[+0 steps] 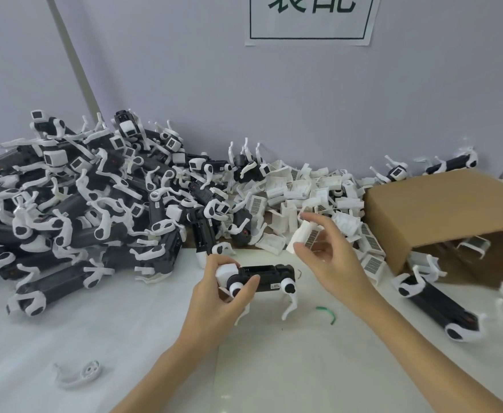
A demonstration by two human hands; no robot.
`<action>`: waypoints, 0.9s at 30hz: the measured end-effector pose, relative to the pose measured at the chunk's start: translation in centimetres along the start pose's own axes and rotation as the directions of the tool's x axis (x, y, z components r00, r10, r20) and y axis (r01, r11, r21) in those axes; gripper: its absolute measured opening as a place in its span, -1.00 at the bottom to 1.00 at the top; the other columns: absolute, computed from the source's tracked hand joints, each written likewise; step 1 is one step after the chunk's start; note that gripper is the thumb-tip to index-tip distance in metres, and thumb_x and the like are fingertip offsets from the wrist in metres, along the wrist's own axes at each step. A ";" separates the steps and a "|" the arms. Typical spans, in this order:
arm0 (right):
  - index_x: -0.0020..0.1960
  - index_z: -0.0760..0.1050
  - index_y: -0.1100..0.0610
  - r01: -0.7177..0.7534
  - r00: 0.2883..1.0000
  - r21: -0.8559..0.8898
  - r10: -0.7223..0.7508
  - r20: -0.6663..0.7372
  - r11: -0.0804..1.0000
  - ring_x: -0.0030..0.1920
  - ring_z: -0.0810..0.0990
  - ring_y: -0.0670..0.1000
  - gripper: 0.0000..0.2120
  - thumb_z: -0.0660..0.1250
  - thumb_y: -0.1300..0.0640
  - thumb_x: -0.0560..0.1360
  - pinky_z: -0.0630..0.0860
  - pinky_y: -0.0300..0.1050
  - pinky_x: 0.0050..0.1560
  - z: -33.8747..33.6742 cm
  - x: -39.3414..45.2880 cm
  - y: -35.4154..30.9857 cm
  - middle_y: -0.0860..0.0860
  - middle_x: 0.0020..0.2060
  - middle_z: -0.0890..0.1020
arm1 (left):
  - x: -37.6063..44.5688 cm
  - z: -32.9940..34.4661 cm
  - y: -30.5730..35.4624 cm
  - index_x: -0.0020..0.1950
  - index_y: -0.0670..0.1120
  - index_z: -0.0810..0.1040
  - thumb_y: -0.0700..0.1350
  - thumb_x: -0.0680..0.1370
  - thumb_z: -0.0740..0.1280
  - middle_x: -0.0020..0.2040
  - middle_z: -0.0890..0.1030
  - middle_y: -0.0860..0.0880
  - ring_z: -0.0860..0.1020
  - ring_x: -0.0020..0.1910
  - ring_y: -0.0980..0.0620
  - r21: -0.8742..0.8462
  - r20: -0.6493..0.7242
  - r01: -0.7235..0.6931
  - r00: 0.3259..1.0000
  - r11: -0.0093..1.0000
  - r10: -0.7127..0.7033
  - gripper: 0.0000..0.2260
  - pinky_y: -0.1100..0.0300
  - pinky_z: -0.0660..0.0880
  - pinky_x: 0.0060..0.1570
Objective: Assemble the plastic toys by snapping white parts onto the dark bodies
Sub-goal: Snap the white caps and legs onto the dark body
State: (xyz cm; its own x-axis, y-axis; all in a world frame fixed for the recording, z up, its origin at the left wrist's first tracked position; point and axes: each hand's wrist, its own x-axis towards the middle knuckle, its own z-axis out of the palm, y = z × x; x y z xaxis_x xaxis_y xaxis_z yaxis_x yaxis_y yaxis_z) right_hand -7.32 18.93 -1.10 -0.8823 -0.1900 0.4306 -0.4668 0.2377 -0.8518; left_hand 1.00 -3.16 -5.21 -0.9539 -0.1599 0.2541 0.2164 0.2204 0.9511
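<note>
A person's left hand [220,296] grips a dark toy body [262,278] just above the white table [125,353], fingers clamped on its white head end.

The right hand [327,257] pinches a white part [302,236] over the loose pile of white parts [312,192]; a heap of toys [80,204] fills the far left, a cardboard box [440,210] the right.

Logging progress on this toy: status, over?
Left hand grips dark-bodied toy dog at its head end. Right hand pinches white plastic cover above it, not yet snapped. Nothing between them.
</note>
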 end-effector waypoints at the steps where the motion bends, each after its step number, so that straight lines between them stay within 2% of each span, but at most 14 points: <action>1: 0.24 0.54 -0.15 -0.022 1.000 0.059 0.023 -0.011 0.998 -0.08 0.66 -0.07 -0.72 0.48 0.08 0.58 0.62 -0.16 0.02 -0.1 -0.6 -0.4 -0.17 -0.08 0.67 | -0.1 0.0 0.0 0.13 0.12 0.42 0.10 0.54 0.50 -0.35 0.54 0.10 0.53 -0.41 0.00 0.005 0.011 -0.007 1.000 1.000 0.007 -0.69 0.12 0.48 -0.42; 3: 0.05 0.59 -0.03 -0.078 0.994 0.183 0.090 -0.055 0.980 -0.15 0.67 -0.03 -0.90 0.49 0.04 0.57 0.63 -0.10 -0.08 -0.3 -1.8 -1.1 -0.03 -0.14 0.69 | -0.3 -0.1 0.2 0.16 0.14 0.42 0.13 0.52 0.50 -0.30 0.56 0.09 0.55 -0.34 -0.01 0.016 0.048 -0.033 0.998 0.999 0.032 -0.66 0.15 0.49 -0.35; 4: 0.01 0.61 0.03 -0.104 0.989 0.244 0.127 -0.081 0.964 -0.19 0.68 -0.01 -0.90 0.47 0.02 0.57 0.62 -0.12 -0.12 -0.3 -2.4 -1.3 0.00 -0.18 0.71 | -0.4 -0.1 0.3 0.19 0.15 0.42 0.14 0.52 0.51 -0.24 0.58 0.09 0.58 -0.28 -0.01 0.026 0.082 -0.055 0.995 0.998 0.053 -0.64 0.17 0.51 -0.29; 6: 0.02 0.67 0.16 -0.156 0.977 0.336 0.196 -0.087 0.929 -0.17 0.71 0.09 -0.82 0.39 0.04 0.62 0.63 -0.08 -0.09 -0.4 -3.2 -1.7 0.06 -0.18 0.74 | -0.8 -0.1 0.5 0.26 0.16 0.40 0.16 0.52 0.50 -0.08 0.61 0.12 0.58 -0.13 0.07 0.089 0.155 -0.109 0.983 0.990 0.095 -0.59 0.27 0.52 -0.17; 8: 0.00 0.70 0.20 -0.197 0.974 0.449 0.228 -0.016 0.872 -0.11 0.73 0.16 -0.73 0.27 0.10 0.68 0.65 -0.11 -0.06 -0.3 -3.8 -2.2 0.12 -0.12 0.76 | -1.2 0.0 0.6 0.30 0.18 0.38 0.21 0.50 0.48 0.06 0.59 0.20 0.56 -0.07 0.17 0.157 0.191 -0.145 0.975 0.977 0.114 -0.54 0.35 0.49 -0.17; 11: -0.07 0.73 0.19 -0.268 0.959 0.607 0.268 0.093 0.748 -0.09 0.71 0.15 -0.66 0.22 0.14 0.69 0.60 -0.18 -0.16 -0.5 -4.2 -3.2 0.18 -0.07 0.74 | -1.2 0.1 0.8 0.30 0.19 0.37 0.23 0.49 0.48 0.09 0.59 0.23 0.57 -0.02 0.16 0.167 0.185 -0.154 0.975 0.974 0.122 -0.53 0.35 0.49 -0.14; 13: 0.01 0.72 0.26 -0.285 0.958 0.556 0.256 0.132 0.781 -0.10 0.67 0.17 -0.69 0.25 0.12 0.68 0.57 -0.18 -0.21 -0.6 -4.5 -3.5 0.24 -0.02 0.73 | -1.2 0.1 0.7 0.31 0.18 0.38 0.18 0.51 0.51 0.09 0.60 0.22 0.58 0.06 0.13 0.162 0.183 -0.160 0.974 0.974 0.130 -0.54 0.31 0.52 -0.04; 15: 0.08 0.70 0.22 -0.290 0.957 0.441 0.248 0.150 0.850 -0.11 0.68 0.21 -0.74 0.32 0.07 0.65 0.55 -0.17 -0.23 -0.6 -4.8 -3.6 0.20 -0.02 0.75 | -1.2 0.0 0.6 0.32 0.14 0.39 0.10 0.54 0.55 0.12 0.61 0.19 0.59 0.14 0.08 0.166 0.187 -0.171 0.972 0.971 0.139 -0.53 0.28 0.52 0.07; 19: 0.13 0.66 0.13 -0.267 0.963 0.346 0.243 0.114 0.899 -0.10 0.76 0.25 -0.86 0.43 0.12 0.60 0.58 -0.17 -0.30 -0.2 -5.2 -4.1 0.08 -0.02 0.77 | -1.2 0.2 0.4 0.33 0.13 0.40 0.12 0.53 0.56 0.14 0.63 0.16 0.60 0.18 0.06 0.181 0.182 -0.203 0.969 0.962 0.170 -0.52 0.28 0.51 0.11; 21: 0.21 0.63 0.05 -0.247 0.969 0.319 0.237 0.069 0.915 -0.19 0.77 0.22 -0.78 0.49 0.12 0.57 0.58 -0.19 -0.35 0.0 -5.4 -4.3 0.05 -0.03 0.76 | -1.2 0.3 0.4 0.33 0.13 0.40 0.15 0.51 0.55 0.14 0.62 0.15 0.60 0.18 0.04 0.187 0.173 -0.223 0.966 0.957 0.191 -0.51 0.29 0.51 0.10; 23: 0.29 0.57 -0.07 -0.247 0.968 0.290 0.248 0.034 0.925 -0.29 0.76 0.20 -0.65 0.53 0.07 0.53 0.60 -0.21 -0.28 -0.1 -5.4 -4.4 0.05 -0.10 0.73 | -1.2 0.3 0.3 0.32 0.14 0.40 0.16 0.50 0.55 0.13 0.62 0.14 0.61 0.16 0.02 0.190 0.173 -0.237 0.963 0.953 0.205 -0.51 0.29 0.51 0.08; 24: 0.29 0.57 -0.08 -0.246 0.968 0.299 0.248 0.032 0.922 -0.30 0.76 0.20 -0.63 0.53 0.06 0.52 0.61 -0.20 -0.27 -0.2 -5.4 -4.5 0.06 -0.12 0.72 | -1.2 0.3 0.3 0.32 0.13 0.40 0.16 0.50 0.54 0.13 0.62 0.14 0.61 0.15 0.01 0.189 0.176 -0.240 0.962 0.952 0.208 -0.50 0.29 0.52 0.07; 27: 0.16 0.66 -0.01 -0.220 0.975 0.293 0.216 0.045 0.930 -0.28 0.77 0.16 -0.74 0.56 0.10 0.49 0.55 -0.18 -0.46 -0.1 -5.5 -4.0 0.06 -0.17 0.70 | -1.2 0.3 0.3 0.34 0.10 0.40 0.19 0.49 0.53 0.13 0.60 0.14 0.60 0.14 0.00 0.190 0.185 -0.245 0.960 0.951 0.210 -0.47 0.30 0.51 0.06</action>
State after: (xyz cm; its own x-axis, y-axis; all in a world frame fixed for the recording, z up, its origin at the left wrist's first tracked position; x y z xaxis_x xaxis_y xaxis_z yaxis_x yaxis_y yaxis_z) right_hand -0.58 19.15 0.01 -0.9588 -0.1771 0.2222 -0.2228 -0.0166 -0.9747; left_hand 2.14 -2.62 -5.29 -0.9088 0.0711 0.4110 0.3996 0.4312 0.8090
